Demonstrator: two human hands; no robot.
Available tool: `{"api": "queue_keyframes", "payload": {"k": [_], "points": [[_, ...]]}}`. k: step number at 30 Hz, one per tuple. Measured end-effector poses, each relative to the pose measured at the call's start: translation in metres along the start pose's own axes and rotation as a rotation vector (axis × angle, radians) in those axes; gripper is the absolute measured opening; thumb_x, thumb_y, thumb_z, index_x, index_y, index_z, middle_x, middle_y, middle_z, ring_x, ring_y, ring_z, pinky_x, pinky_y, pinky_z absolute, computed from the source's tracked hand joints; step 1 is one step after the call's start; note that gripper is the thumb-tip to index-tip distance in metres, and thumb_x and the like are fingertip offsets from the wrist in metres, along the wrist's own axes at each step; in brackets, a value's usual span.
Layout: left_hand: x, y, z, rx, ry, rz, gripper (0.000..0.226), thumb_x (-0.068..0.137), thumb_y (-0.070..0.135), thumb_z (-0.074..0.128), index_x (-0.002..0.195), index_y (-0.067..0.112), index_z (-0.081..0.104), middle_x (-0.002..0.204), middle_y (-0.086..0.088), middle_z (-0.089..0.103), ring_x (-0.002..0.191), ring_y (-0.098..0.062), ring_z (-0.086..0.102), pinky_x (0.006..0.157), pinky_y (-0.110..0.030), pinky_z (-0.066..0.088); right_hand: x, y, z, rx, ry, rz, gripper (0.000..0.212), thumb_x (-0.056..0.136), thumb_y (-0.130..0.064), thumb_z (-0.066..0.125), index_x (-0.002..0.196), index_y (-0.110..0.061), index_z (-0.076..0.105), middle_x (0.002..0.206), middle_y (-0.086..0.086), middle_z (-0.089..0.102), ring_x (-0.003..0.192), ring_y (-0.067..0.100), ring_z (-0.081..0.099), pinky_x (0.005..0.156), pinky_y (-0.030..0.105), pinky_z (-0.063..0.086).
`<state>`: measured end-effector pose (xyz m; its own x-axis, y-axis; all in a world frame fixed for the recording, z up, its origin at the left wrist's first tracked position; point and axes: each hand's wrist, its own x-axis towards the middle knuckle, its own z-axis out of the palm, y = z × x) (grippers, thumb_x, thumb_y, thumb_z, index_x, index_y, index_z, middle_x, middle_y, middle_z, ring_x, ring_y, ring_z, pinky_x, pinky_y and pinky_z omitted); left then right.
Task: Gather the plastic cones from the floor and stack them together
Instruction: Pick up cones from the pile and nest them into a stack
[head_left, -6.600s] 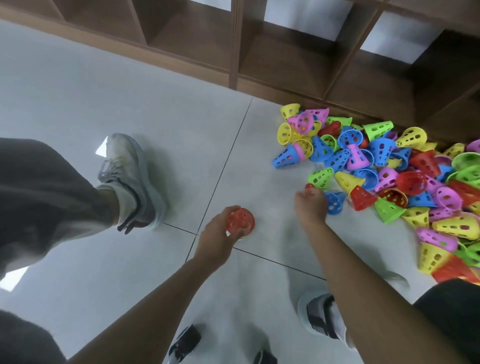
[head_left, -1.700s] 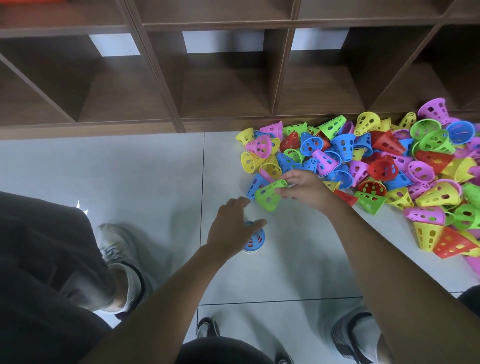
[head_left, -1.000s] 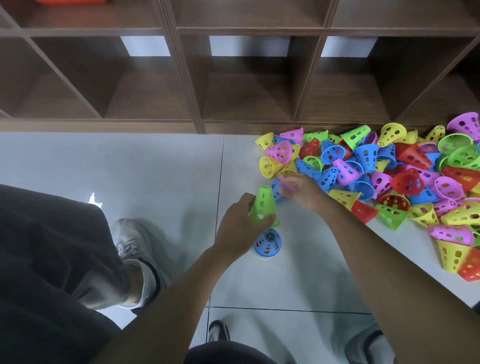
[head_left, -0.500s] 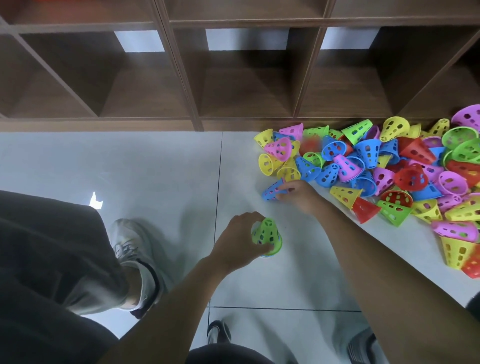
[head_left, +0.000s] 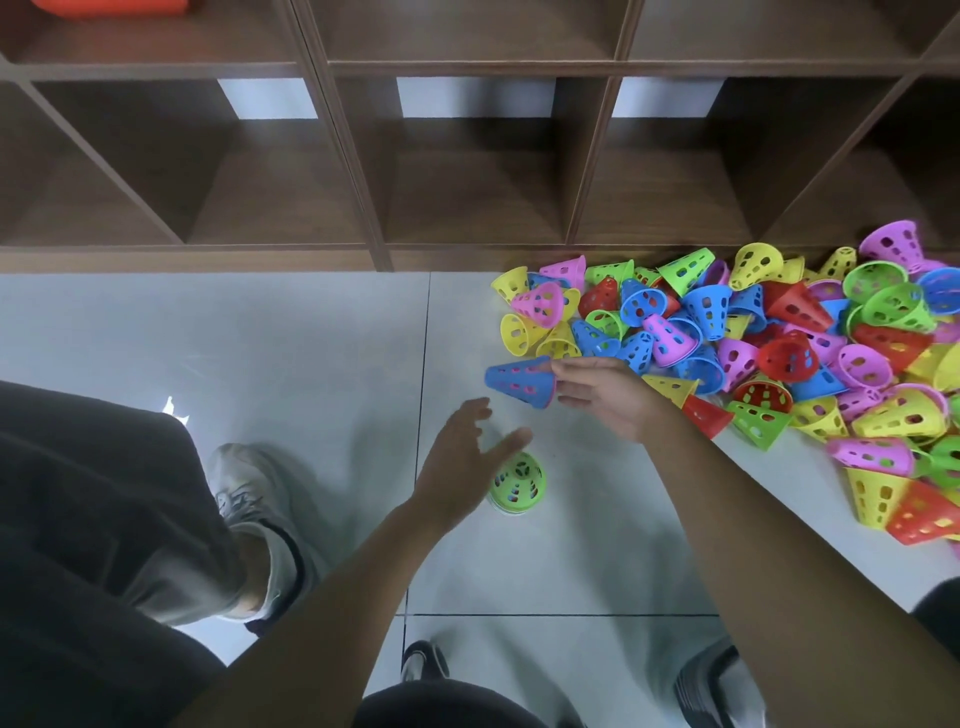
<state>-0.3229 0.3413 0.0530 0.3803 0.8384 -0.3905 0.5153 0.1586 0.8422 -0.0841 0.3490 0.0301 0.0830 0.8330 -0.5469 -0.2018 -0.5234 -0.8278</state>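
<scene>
Now: blue cone in hand, green-topped stack on the tiles

Right hand (head_left: 605, 397) pinches a blue perforated plastic cone (head_left: 519, 381) by its wide rim, tip pointing left; left hand (head_left: 462, 462), fingers spread and empty, hovers beside the green-topped cone stack (head_left: 518, 483) standing upright on the grey tiled floor (head_left: 311, 338); loose multicoloured cone pile (head_left: 753, 338) lies against the brown wooden shelf unit (head_left: 467, 182).

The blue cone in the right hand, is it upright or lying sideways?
Sideways. The blue cone is held off the floor by the right hand, narrow end pointing left, wide rim at the fingers.
</scene>
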Motion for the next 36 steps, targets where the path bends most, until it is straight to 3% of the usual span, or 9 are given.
{"api": "queue_keyframes", "payload": {"k": [6, 10, 12, 17, 19, 23, 27, 30, 36], "points": [[0.009, 0.013, -0.006, -0.219, 0.154, -0.057, 0.067, 0.083, 0.057, 0.074, 0.139, 0.026, 0.053, 0.13, 0.008, 0.061, 0.11, -0.008, 0.061, 0.083, -0.021, 0.043, -0.026, -0.013, 0.015, 0.179, -0.155, -0.025, 0.04, 0.092, -0.025, 0.063, 0.123, 0.0, 0.065, 0.129, 0.014, 0.066, 0.115, 0.028, 0.065, 0.102, 0.038, 0.047], [0.004, 0.018, -0.005, -0.351, 0.097, 0.036, 0.019, 0.089, 0.042, 0.072, 0.108, 0.038, 0.07, 0.114, 0.015, 0.072, 0.103, 0.002, 0.065, 0.087, -0.027, 0.048, -0.04, -0.011, 0.022, 0.214, -0.228, -0.011, 0.034, 0.091, -0.023, 0.06, 0.117, -0.003, 0.07, 0.128, 0.016, 0.066, 0.113, 0.029, 0.064, 0.105, 0.04, 0.046], [-0.001, 0.021, -0.004, -0.408, 0.059, 0.073, 0.02, 0.099, 0.027, 0.065, 0.099, 0.046, 0.073, 0.112, 0.012, 0.074, 0.104, -0.005, 0.067, 0.09, -0.029, 0.052, -0.045, -0.01, 0.024, 0.227, -0.253, 0.004, 0.035, 0.091, -0.022, 0.059, 0.119, -0.002, 0.068, 0.129, 0.019, 0.065, 0.116, 0.032, 0.063, 0.108, 0.042, 0.044], [-0.003, 0.022, -0.002, -0.463, 0.053, 0.06, 0.014, 0.097, 0.022, 0.068, 0.111, 0.022, 0.071, 0.112, -0.002, 0.075, 0.107, -0.02, 0.071, 0.092, -0.034, 0.059, -0.049, -0.007, 0.019, 0.264, -0.267, 0.044, 0.03, 0.094, -0.021, 0.06, 0.117, -0.003, 0.066, 0.125, 0.017, 0.066, 0.117, 0.034, 0.063, 0.108, 0.044, 0.046], [-0.002, 0.02, -0.002, -0.405, 0.086, 0.062, 0.016, 0.09, 0.028, 0.072, 0.105, 0.025, 0.072, 0.105, -0.001, 0.075, 0.098, -0.016, 0.073, 0.091, -0.035, 0.058, -0.05, -0.004, 0.01, 0.188, -0.158, 0.064, 0.023, 0.096, -0.02, 0.062, 0.113, -0.006, 0.067, 0.122, 0.013, 0.069, 0.113, 0.032, 0.067, 0.102, 0.041, 0.049], [-0.007, 0.02, 0.0, -0.262, 0.094, 0.05, 0.021, 0.079, 0.036, 0.075, 0.098, 0.026, 0.073, 0.097, 0.001, 0.074, 0.076, -0.006, 0.071, 0.069, -0.013, 0.05, -0.042, 0.021, -0.02, -0.12, 0.341, 0.096, 0.02, 0.093, -0.017, 0.067, 0.111, -0.007, 0.067, 0.108, 0.01, 0.072, 0.084, 0.022, 0.068, 0.076, 0.032, 0.053], [-0.011, 0.011, 0.003, -0.117, 0.004, 0.083, 0.03, 0.073, 0.048, 0.077, 0.096, 0.029, 0.072, 0.094, 0.006, 0.075, 0.081, -0.016, 0.074, 0.074, -0.031, 0.056, -0.037, 0.049, -0.052, -0.302, 0.671, 0.09, 0.017, 0.087, -0.017, 0.071, 0.104, -0.015, 0.069, 0.105, 0.01, 0.065, 0.064, 0.015, 0.055, 0.056, 0.024, 0.043], [-0.012, 0.0, 0.006, -0.039, -0.054, 0.097, 0.022, 0.081, 0.035, 0.08, 0.102, 0.032, 0.072, 0.096, 0.011, 0.075, 0.085, -0.013, 0.072, 0.077, -0.028, 0.056, -0.039, 0.061, -0.069, -0.391, 0.721, 0.097, 0.033, 0.082, -0.021, 0.077, 0.114, -0.017, 0.067, 0.129, 0.014, 0.054, 0.079, 0.024, 0.061, 0.064, 0.026, 0.045], [-0.017, -0.015, 0.01, 0.125, -0.132, 0.096, 0.045, 0.073, 0.046, 0.077, 0.117, 0.042, 0.066, 0.11, 0.02, 0.07, 0.101, 0.006, 0.061, 0.09, -0.017, 0.047, -0.04, 0.064, -0.078, -0.291, 0.628, 0.114, 0.059, 0.085, -0.018, 0.078, 0.139, -0.013, 0.055, 0.15, 0.006, 0.036, 0.1, 0.022, 0.054, 0.086, 0.044, 0.054]]}}
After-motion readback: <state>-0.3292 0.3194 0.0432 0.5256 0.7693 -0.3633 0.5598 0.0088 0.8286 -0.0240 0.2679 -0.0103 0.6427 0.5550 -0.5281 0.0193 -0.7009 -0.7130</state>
